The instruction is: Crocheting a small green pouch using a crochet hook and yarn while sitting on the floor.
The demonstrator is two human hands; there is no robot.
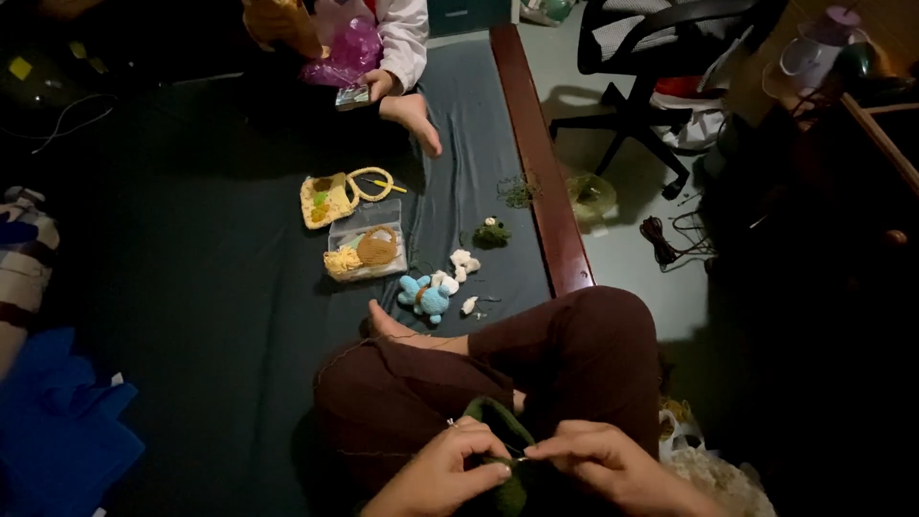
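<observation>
My left hand (pixel 450 469) and my right hand (pixel 598 461) meet low in the head view, over my crossed legs in dark red trousers (pixel 574 354). Both pinch a dark green crocheted piece (pixel 503 421) that lies between them. A thin metal hook or needle (pixel 450 422) pokes out at my left fingers. A strand of yarn (pixel 345 356) runs from the piece across my left knee. On the dark sheet beyond my foot lies a small blue crocheted toy (pixel 424 296) with white crocheted bits (pixel 464 263) beside it.
A clear plastic box (pixel 366 251) with yellow and brown crochet, a yellow crocheted square (pixel 325 199) and a small green piece (pixel 491 233) lie on the bed. A wooden bed edge (pixel 541 163) runs on the right. Another person's foot (pixel 414 117) rests at top. An office chair (pixel 641 67) stands on the floor.
</observation>
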